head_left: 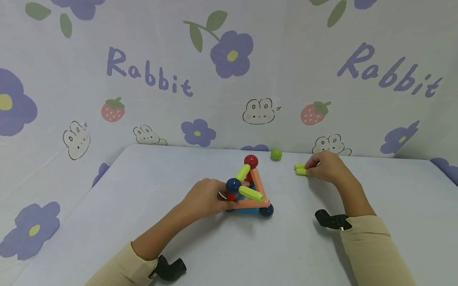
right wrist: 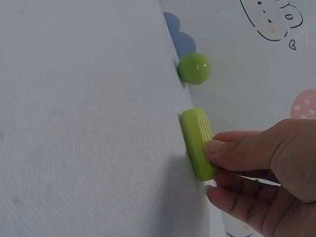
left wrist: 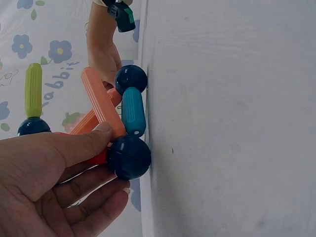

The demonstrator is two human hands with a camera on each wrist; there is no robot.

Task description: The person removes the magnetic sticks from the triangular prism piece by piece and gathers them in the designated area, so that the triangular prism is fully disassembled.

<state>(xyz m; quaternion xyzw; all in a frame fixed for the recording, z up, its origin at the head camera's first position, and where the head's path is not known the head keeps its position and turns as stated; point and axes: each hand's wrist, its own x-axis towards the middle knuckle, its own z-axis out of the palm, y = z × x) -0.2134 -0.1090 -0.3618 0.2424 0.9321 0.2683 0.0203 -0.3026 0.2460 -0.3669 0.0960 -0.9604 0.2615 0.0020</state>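
The left hand point(head_left: 205, 198) pinches the left corner of a frame point(head_left: 250, 193) between thumb and fingers, on the tabletop point(head_left: 286, 250). Behind, rightward, sits a green ball point(head_left: 276, 154). Farther right, two green sticks point(head_left: 301, 171) lie side by side, pinched by fingers of the right hand point(head_left: 328, 169).

An open frame of glossy balls and coloured rods point(head_left: 256, 203) is gripped at its left by the fingers of the left hand point(head_left: 205, 200). It is topped by a red ball point(head_left: 251, 161), to which a raised dark-blue ball point(head_left: 233, 185) is linked by a yellow-green rod point(head_left: 243, 172). A second such rod point(head_left: 251, 193) is borne by that blue ball, its far end free. Lower down, two dark-blue balls are joined by a blue rod point(left wrist: 133, 112), with orange rods point(left wrist: 102, 101) set above. Two short ribbed yellow-green rods point(head_left: 300, 169), laid side by side, are pinched at their right ends by the right hand point(head_left: 327, 167).
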